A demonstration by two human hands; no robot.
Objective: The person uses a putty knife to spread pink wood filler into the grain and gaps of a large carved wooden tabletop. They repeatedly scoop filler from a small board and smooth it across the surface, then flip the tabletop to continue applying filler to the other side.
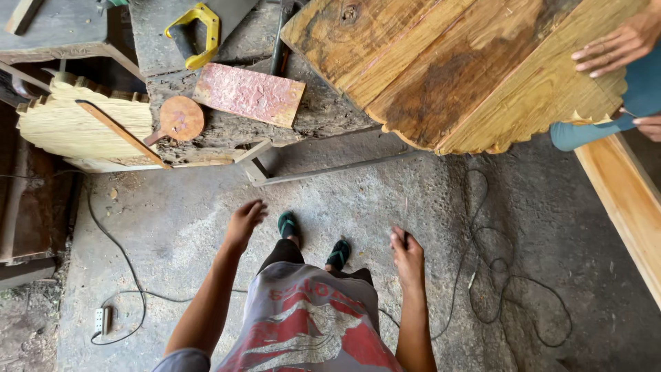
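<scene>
Left hand (242,224) fingers loosely curled, half open, holding nothing, hanging in the air above the concrete floor (344,193). Right hand (407,256) fingers curled in closer, thumb against them; can't tell if anything small is pinched there. Both hands well apart from the big scalloped wood panel (468,69) lying on the bench (317,110) ahead. Another person's hand (616,47) rests flat on the panel's far right edge. On the bench: a pink slab (249,93), a round rusty disc (180,118), a yellow-handled saw (196,31). Black cable (513,289) loops on the floor at right.
</scene>
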